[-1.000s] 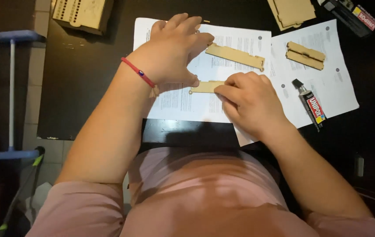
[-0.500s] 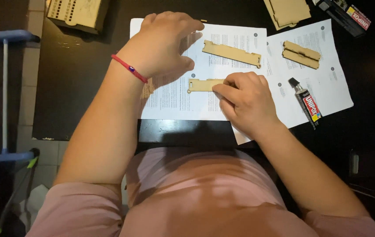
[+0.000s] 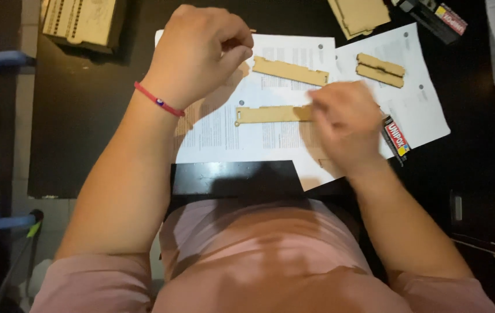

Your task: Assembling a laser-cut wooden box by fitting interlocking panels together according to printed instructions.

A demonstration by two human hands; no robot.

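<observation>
1. Two hands work over white printed paper sheets [image 3: 224, 136] on a black table [image 3: 85, 122].
2. Right hand [image 3: 343, 124]: blurred; its fingertips rest on the right end of a long, flat, notched strip of pale laser-cut wood [image 3: 270, 115]. Whether they pinch or only press the strip cannot be told.
3. Left hand [image 3: 198, 49]: raised over the sheets' top left corner, fingers curled, thumb against forefinger; any held item is not discernible.
4. Strip location: flat on the paper, between the hands, below a second notched wooden strip [image 3: 289, 70].
5. Advice: probably best to keep the strip flat while handling, supporting near the middle so the thin notched ends do not flex.
6. Glue tube [image 3: 396, 139]: just beside the right hand; avoid knocking it.
</observation>
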